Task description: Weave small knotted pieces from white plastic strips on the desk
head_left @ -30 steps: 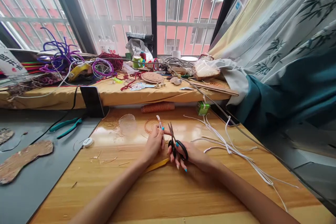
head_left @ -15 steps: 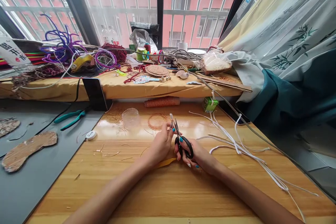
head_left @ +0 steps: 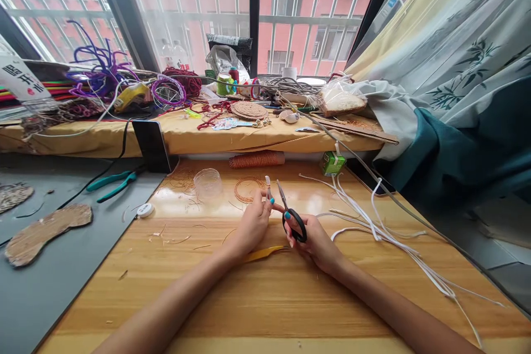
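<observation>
Between the thumb and fingers of my left hand (head_left: 256,222) is a small white-tipped piece (head_left: 267,181), held upright; its lower part is hidden by the fingers. My right hand (head_left: 315,238) is closed round the black handles of a pair of scissors (head_left: 293,225). Their metal blades point up and away, just right of the white-tipped piece and apart from it. Under my hands on the wooden table lies a yellow tool (head_left: 263,253), partly covered by my left wrist. Just beyond my left hand rests a coil of copper-coloured wire (head_left: 249,189).
White cords (head_left: 373,221) spread over the table's right side. A clear round container (head_left: 207,181), a spool of orange cord (head_left: 257,160) and a small green box (head_left: 333,162) stand farther back. Teal pliers (head_left: 112,183) and a cardboard cutout (head_left: 50,232) lie left, on the grey surface.
The scissors have moved a little right, away from the white-tipped piece. My left hand has shifted slightly left, and more of the yellow tool shows.
</observation>
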`<state>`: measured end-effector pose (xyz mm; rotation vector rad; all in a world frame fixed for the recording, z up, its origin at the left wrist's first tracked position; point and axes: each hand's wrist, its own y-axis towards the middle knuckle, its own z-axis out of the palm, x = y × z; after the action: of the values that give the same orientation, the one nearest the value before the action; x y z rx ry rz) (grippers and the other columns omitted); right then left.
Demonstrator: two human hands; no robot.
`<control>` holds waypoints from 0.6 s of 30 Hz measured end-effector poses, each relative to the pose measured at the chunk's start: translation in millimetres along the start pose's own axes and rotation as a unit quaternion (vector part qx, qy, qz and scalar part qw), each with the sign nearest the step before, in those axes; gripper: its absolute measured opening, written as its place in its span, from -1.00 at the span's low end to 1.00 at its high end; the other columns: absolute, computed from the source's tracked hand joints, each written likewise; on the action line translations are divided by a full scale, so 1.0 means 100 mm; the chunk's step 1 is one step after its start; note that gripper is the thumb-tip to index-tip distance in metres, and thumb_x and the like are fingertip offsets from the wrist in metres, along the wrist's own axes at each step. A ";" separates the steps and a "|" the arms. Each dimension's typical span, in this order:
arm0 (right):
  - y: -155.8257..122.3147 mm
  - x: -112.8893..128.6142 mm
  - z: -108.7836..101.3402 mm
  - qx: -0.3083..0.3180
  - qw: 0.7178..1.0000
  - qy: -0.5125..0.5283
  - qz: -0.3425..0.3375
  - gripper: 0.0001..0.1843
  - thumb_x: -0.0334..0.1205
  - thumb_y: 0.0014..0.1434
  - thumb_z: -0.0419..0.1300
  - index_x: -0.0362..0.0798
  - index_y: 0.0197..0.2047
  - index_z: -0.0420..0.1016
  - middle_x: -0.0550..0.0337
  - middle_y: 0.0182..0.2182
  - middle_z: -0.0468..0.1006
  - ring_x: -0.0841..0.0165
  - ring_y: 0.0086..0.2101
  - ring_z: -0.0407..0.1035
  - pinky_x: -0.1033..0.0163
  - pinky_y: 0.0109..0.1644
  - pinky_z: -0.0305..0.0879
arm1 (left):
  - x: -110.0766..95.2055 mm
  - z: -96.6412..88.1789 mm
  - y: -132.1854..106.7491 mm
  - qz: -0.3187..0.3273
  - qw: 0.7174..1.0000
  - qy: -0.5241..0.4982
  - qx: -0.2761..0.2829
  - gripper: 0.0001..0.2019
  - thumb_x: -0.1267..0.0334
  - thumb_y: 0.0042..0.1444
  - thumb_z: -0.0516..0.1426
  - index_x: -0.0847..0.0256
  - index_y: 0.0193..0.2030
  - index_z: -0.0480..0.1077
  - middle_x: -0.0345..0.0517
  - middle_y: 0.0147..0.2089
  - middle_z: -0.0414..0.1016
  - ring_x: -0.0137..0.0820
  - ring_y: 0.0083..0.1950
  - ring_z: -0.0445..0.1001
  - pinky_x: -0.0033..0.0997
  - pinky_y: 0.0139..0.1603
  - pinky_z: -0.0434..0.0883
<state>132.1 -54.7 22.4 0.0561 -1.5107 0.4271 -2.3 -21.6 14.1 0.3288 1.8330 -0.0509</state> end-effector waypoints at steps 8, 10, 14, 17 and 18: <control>-0.01 0.06 -0.03 0.086 0.994 -0.063 0.013 -0.55 0.10 -0.05 0.04 -0.15 -0.63 0.24 0.29 -0.78 0.31 0.66 -0.83 -0.11 0.46 -0.78 -0.26 | 0.03 0.02 -0.02 0.003 0.998 0.064 -0.031 -0.90 0.23 0.12 -0.16 0.18 -0.29 0.07 -0.03 -0.30 0.44 -0.35 -0.27 0.41 -0.33 -0.21 0.26; 0.00 0.06 -0.02 0.079 0.995 -0.067 0.009 -0.56 0.11 -0.06 0.04 -0.15 -0.62 0.24 0.28 -0.77 0.31 0.65 -0.82 -0.10 0.45 -0.77 -0.26 | 0.04 0.02 -0.03 0.008 0.997 0.076 -0.031 -0.90 0.23 0.12 -0.15 0.18 -0.29 0.08 -0.05 -0.31 0.43 -0.37 -0.30 0.41 -0.35 -0.24 0.27; 0.00 0.04 0.00 0.065 0.995 -0.074 0.000 -0.56 0.11 -0.06 0.05 -0.14 -0.61 0.23 0.28 -0.77 0.31 0.65 -0.81 -0.10 0.44 -0.76 -0.26 | 0.06 0.03 -0.05 0.022 0.995 0.095 -0.022 -0.91 0.23 0.12 -0.16 0.17 -0.29 0.07 -0.07 -0.31 0.42 -0.37 -0.32 0.41 -0.38 -0.29 0.27; 0.00 0.03 0.00 0.049 0.996 -0.079 0.002 -0.55 0.13 -0.07 0.05 -0.13 -0.63 0.22 0.29 -0.77 0.29 0.64 -0.80 -0.10 0.44 -0.74 -0.28 | 0.07 0.04 -0.05 0.020 0.994 0.105 -0.016 -0.91 0.24 0.12 -0.18 0.17 -0.30 0.05 -0.06 -0.31 0.42 -0.36 -0.31 0.40 -0.36 -0.28 0.27; 0.00 0.03 0.00 0.042 0.996 -0.083 0.001 -0.55 0.13 -0.08 0.05 -0.13 -0.64 0.22 0.29 -0.77 0.28 0.63 -0.79 -0.08 0.43 -0.73 -0.27 | 0.07 0.04 -0.04 0.019 0.994 0.104 -0.015 -0.91 0.25 0.13 -0.18 0.17 -0.30 0.05 -0.06 -0.31 0.42 -0.36 -0.30 0.40 -0.36 -0.28 0.27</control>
<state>131.6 -54.1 24.9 0.1584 -1.6568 0.4974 -1.7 -25.3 6.2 0.3598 2.0308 0.0385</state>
